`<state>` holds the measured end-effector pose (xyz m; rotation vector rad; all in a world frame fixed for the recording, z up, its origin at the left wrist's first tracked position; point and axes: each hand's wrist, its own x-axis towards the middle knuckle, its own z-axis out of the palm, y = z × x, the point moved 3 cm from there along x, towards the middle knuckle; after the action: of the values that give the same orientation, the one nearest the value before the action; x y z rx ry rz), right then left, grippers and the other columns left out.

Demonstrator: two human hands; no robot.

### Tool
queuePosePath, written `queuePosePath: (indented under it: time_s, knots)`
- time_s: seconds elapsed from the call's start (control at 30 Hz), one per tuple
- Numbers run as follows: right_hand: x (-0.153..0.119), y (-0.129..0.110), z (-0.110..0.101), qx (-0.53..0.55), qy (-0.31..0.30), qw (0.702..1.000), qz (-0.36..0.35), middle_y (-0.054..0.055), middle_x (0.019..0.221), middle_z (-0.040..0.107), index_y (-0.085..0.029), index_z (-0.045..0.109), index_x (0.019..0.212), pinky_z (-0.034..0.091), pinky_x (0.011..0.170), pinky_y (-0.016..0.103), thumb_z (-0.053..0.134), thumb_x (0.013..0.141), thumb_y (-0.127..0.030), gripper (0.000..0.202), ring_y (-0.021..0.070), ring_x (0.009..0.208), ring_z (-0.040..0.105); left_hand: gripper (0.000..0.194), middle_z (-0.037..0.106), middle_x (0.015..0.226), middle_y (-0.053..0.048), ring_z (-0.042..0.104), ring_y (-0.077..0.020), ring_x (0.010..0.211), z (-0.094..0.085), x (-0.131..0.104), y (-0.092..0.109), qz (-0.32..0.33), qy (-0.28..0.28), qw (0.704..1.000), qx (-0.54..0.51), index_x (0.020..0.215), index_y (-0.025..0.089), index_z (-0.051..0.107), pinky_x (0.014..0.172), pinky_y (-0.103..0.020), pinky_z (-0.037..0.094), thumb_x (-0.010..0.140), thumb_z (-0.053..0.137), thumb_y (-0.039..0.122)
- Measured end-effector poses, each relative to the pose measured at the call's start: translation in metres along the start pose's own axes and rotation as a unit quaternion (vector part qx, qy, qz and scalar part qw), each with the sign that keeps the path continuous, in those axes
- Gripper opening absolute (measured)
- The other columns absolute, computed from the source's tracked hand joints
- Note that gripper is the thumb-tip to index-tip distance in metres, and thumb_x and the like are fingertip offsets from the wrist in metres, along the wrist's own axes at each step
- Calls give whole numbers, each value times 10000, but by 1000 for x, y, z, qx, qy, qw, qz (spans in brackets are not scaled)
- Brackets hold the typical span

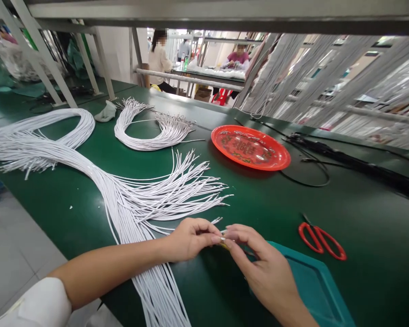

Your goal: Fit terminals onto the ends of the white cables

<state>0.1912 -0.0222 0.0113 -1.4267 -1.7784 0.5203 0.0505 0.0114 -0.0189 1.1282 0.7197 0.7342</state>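
Observation:
My left hand (192,240) reaches over a spread bundle of white cables (122,195) and is closed, thumb and finger pinched on a white cable's end. Close against it, fingertip to fingertip, my right hand (264,263) is also closed in a pinch. A small white tip and a bit of yellow show between the two hands; what the right fingers hold is too small to name. The loose cable ends fan out just beyond my left hand. Under my right hand lies a teal plastic tray (322,281), partly covered by it.
Red-handled scissors (322,240) lie right of the tray. Beyond are a red round plate (250,147), a coiled white cable bundle (136,138) and black cables (354,159). A metal shelf frame (204,11) crosses above the green table (71,204). Other people sit in the background.

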Motion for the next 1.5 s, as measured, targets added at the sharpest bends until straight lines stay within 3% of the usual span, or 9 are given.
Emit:
queuePosePath:
  time_s: [0.1, 0.23, 0.4, 0.57, 0.77, 0.93, 1.17, 1.33, 1.5]
  knots:
    - [-10, 14, 23, 134, 69, 976, 156, 51, 802, 656, -171, 634, 778, 517, 645, 282, 575, 723, -392, 235, 166, 693, 615, 316, 517, 593, 9, 433, -68, 556, -1, 1, -3, -27, 17, 997, -70, 713, 103, 609, 543, -193, 335, 635, 669, 404]
    - [-15, 15, 37, 140, 143, 960, 195, 54, 734, 665, -143, 652, 782, 502, 627, 305, 560, 722, -442, 319, 177, 651, 607, 329, 532, 605, 5, 450, -63, 553, -3, 2, -11, -42, 38, 994, -92, 728, 100, 604, 522, -182, 337, 631, 673, 407]
    - [-14, 2, 27, -90, 167, 981, 38, 53, 759, 664, -173, 633, 736, 474, 656, 267, 500, 793, -357, 234, 158, 692, 603, 312, 534, 625, 8, 452, -48, 516, -2, 2, -18, -48, 44, 994, -85, 737, 98, 587, 493, -173, 349, 651, 652, 391]
    - [-18, 1, 25, -254, 174, 941, -138, 56, 729, 652, -158, 607, 777, 460, 670, 268, 489, 809, -241, 148, 156, 701, 598, 271, 531, 607, 5, 445, -51, 474, 2, -2, -16, -53, 73, 996, 14, 738, 99, 572, 450, -174, 344, 704, 581, 367]
    - [-20, -1, 29, -322, 147, 905, -236, 91, 726, 659, -146, 599, 797, 478, 661, 309, 551, 750, -171, 72, 195, 691, 598, 160, 524, 587, 6, 443, -72, 524, 2, -5, -14, 7, 148, 983, 106, 684, 110, 556, 483, -185, 348, 720, 542, 264]
    - [-19, -3, 28, -196, 87, 964, -156, 72, 747, 643, -176, 585, 774, 482, 677, 301, 474, 793, -212, 118, 178, 713, 596, 157, 495, 564, 23, 423, -70, 508, -4, -2, -5, 22, 161, 981, 101, 695, 122, 555, 488, -188, 349, 733, 534, 272]
    - [-17, 15, 21, 78, 96, 979, 165, 68, 848, 657, -168, 604, 920, 523, 579, 272, 548, 749, -392, 287, 172, 695, 619, 187, 577, 702, -30, 492, -97, 614, -2, -7, 0, 79, 145, 973, 162, 755, 117, 617, 567, -201, 387, 747, 550, 291]
    - [-13, 13, 23, 108, 88, 979, 152, 53, 742, 658, -175, 641, 721, 500, 497, 250, 589, 712, -393, 225, 166, 616, 604, 193, 559, 678, -21, 479, -93, 603, 0, -9, -2, 72, 120, 979, 150, 742, 123, 619, 561, -204, 382, 735, 572, 311]
    - [-16, 4, 21, -23, 127, 991, 27, 48, 789, 657, -200, 638, 752, 501, 647, 288, 545, 756, -283, 125, 170, 701, 607, 300, 489, 583, 17, 423, -54, 490, 2, -7, -2, 14, 87, 996, 7, 733, 105, 572, 490, -191, 364, 701, 609, 402]
